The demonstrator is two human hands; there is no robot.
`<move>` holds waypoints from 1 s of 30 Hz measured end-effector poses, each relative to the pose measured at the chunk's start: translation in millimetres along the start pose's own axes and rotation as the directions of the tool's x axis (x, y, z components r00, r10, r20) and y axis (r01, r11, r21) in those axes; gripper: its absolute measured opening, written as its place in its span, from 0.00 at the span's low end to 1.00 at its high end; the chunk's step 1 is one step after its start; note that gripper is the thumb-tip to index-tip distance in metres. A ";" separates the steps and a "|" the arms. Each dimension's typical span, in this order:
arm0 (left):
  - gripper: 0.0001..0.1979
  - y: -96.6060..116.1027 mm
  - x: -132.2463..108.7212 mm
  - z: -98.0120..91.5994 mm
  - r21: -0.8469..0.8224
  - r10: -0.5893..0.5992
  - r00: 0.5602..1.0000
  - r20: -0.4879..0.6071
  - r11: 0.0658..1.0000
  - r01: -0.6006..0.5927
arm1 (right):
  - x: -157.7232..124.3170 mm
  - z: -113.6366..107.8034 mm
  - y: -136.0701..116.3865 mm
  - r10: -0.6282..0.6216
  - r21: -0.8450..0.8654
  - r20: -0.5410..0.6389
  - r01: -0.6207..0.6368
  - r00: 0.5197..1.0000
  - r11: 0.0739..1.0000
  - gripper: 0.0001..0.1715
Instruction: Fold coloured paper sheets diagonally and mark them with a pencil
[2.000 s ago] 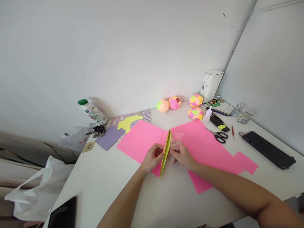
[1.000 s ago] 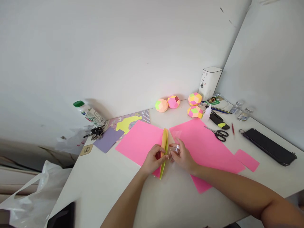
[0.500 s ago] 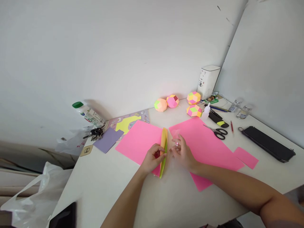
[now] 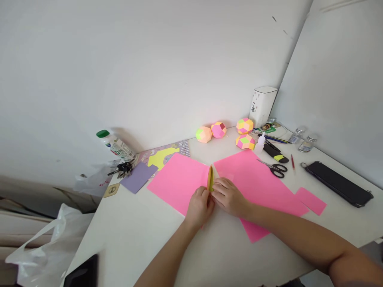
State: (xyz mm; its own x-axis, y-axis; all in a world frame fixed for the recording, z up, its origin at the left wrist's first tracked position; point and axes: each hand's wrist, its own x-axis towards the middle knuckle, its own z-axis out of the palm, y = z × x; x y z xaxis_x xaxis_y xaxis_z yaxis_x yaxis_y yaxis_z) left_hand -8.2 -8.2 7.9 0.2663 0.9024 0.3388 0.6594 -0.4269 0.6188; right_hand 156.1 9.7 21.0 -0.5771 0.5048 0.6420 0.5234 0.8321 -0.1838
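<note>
Head view: hands (image 4: 201, 205) (image 4: 229, 196) now squeeze paper stack (image 4: 211, 179).

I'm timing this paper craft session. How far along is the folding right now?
Done: four multicoloured paper balls stand finished behind the pink sheets. In hand: left hand and right hand pinch a folded yellow-green piece upright between them. Left: the pink sheets lie flat, unfolded; scissors and glue bottle sit apart from both hands.

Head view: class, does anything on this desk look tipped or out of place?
The green-capped bottle at the far left of the desk leans tilted, not upright, beside the keys. Nothing looks spilled.
</note>
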 end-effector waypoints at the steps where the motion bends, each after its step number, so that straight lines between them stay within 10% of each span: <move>1: 0.08 1.0 -1.1 1.1 0.038 0.012 1.000 -0.011 0.999 -0.012 | -0.6 0.4 -0.2 -0.005 -0.008 -0.003 0.005 1.000 1.000 0.13; 30: 0.11 14.6 -11.2 13.1 0.613 0.321 0.946 -0.050 0.758 -0.224 | -8.9 10.1 9.2 -0.060 -0.140 -0.030 0.056 0.998 0.989 0.17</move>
State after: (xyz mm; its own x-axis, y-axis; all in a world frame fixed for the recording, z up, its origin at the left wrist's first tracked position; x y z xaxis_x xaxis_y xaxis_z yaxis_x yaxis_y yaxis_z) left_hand 7.7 -23.8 3.9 0.4279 0.7135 0.5547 0.8707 -0.4901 -0.0412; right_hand 159.7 15.2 6.1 -0.5886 0.4466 0.6739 0.5728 0.8186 -0.0421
